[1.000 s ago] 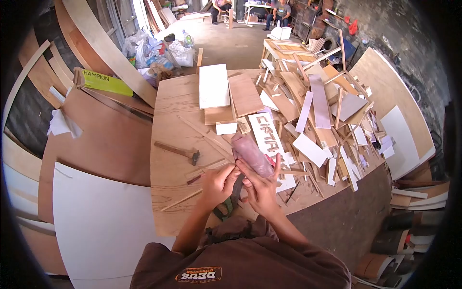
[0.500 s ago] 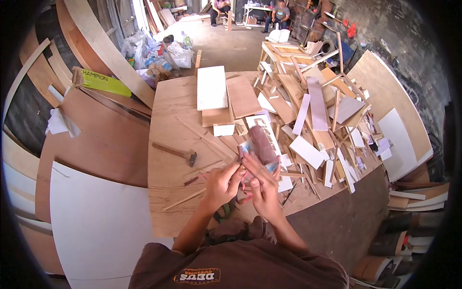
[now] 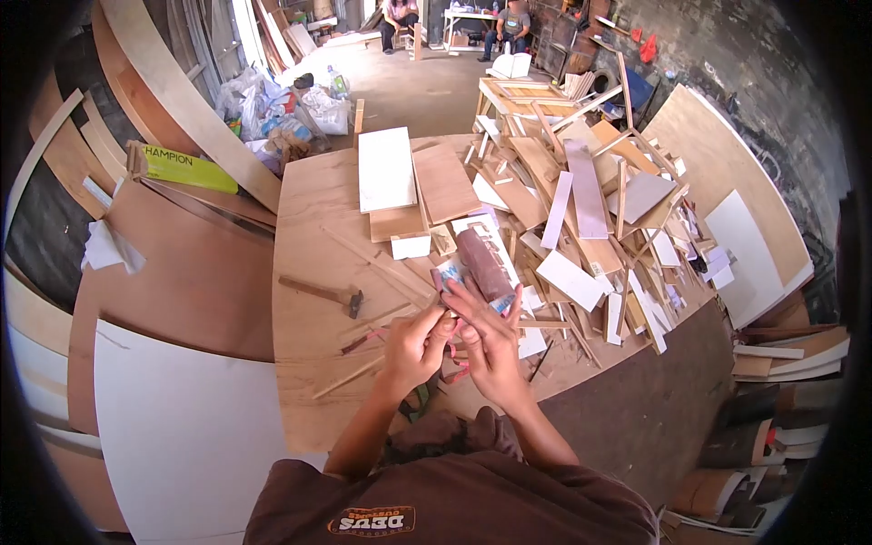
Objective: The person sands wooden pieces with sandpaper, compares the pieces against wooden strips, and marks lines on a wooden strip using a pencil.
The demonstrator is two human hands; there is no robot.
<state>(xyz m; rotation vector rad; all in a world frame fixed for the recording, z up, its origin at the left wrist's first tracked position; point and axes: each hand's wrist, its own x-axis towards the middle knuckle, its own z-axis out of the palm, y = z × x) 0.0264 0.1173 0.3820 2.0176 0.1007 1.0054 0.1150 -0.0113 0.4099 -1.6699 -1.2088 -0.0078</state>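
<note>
My left hand (image 3: pixel 416 350) is closed in a pinch, its fingertips against the fingers of my right hand. Whatever it pinches is too small or hidden to make out. My right hand (image 3: pixel 490 350) has its fingers stretched out, the little finger apart from the others. Just beyond both hands, a reddish-brown sheet (image 3: pixel 486 263), curved like a roll, lies over a white piece; blue-and-white printed edges show beside the fingers. A hammer (image 3: pixel 322 292) with a wooden handle rests on the table to the left. Pinkish-red strips (image 3: pixel 454 372) lie under my hands.
The plywood table (image 3: pixel 313 209) carries white and brown panels (image 3: pixel 386 168) and a large heap of wood offcuts (image 3: pixel 581 218) at the right. Large boards (image 3: pixel 186 436) stand at the left. Plastic bags (image 3: pixel 272 104) lie beyond. Two people (image 3: pixel 513 27) sit at the back.
The view has shifted slightly, so everything beyond my hands appears a little further left and up. My right fingers have spread somewhat; my left hand keeps its pinch.
</note>
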